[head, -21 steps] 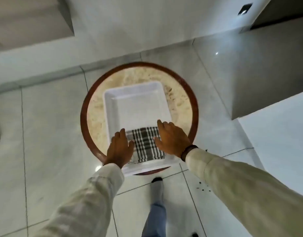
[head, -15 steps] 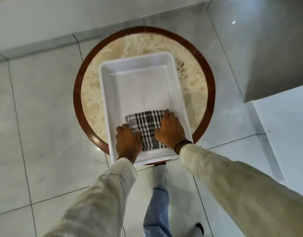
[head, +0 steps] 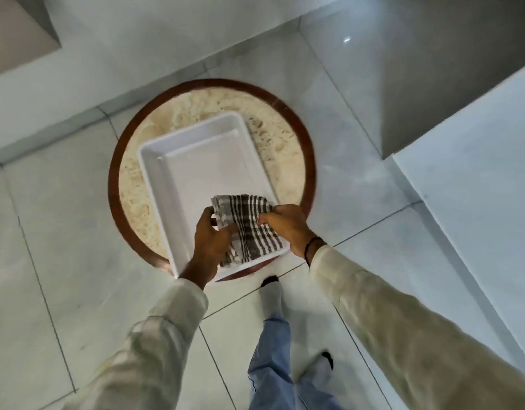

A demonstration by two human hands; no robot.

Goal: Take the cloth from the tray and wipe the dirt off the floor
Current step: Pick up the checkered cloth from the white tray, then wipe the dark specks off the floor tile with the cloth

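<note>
Tiled floor [head: 63, 232] all round; no dirt discernible here. Round desk [head: 302, 137] carries white tray [head: 196, 167], set toward near edge, likely for easy reach. Checked cloth [head: 249, 223] at tray's near end, partly lifted, far edge raised. Left hand [head: 209, 241] pinches cloth's left side; right hand [head: 286, 224] clutches right side, fingers curled. Both arms reach forward and down.

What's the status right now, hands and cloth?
Left hand and right hand: both have a grip on the checked cloth. Cloth bunched, partly raised over near end of white tray. Nothing in the way.
</note>
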